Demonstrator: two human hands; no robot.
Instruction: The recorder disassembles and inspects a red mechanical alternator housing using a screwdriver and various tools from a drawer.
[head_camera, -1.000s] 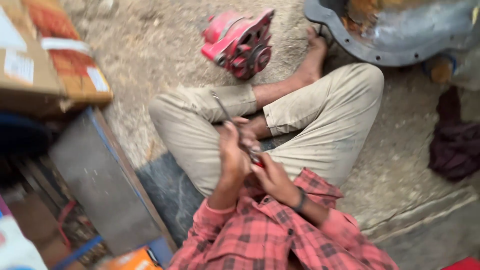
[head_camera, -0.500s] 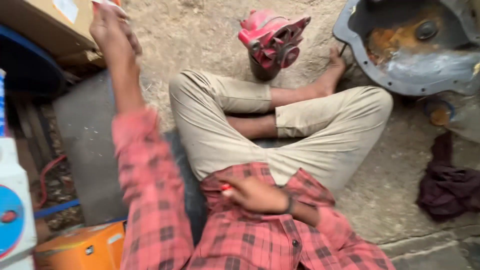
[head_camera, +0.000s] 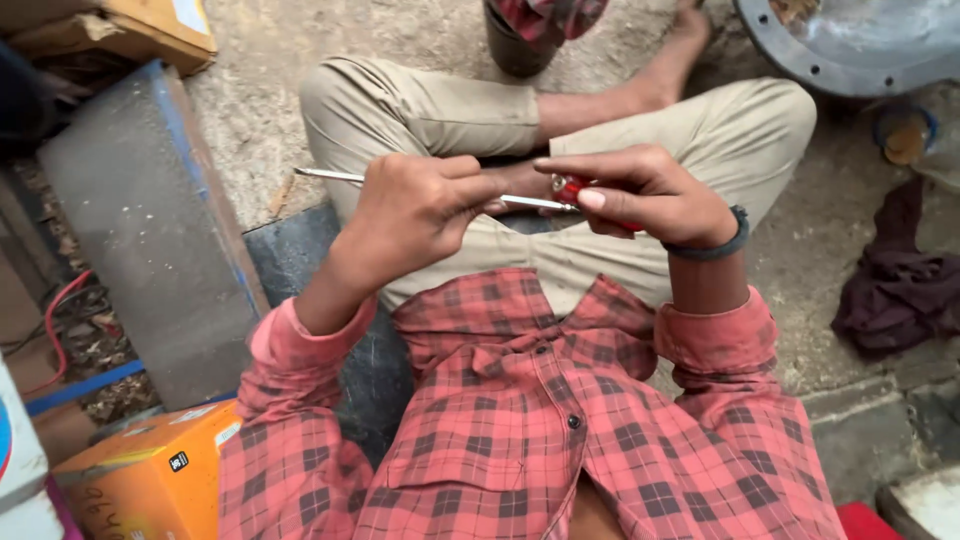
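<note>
left hand (head_camera: 415, 215) back down, both hands gripping screwdriver (head_camera: 520, 200)

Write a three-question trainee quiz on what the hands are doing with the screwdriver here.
1. True or false: the right hand grips the red handle of the screwdriver.
2. What does the left hand close around? A) the metal shaft B) the dark cloth C) the orange box
3. Which way does the screwdriver's tip point in the picture?

Key:
1. True.
2. A.
3. To the picture's left, past the left hand, toward the grey slab.
</note>
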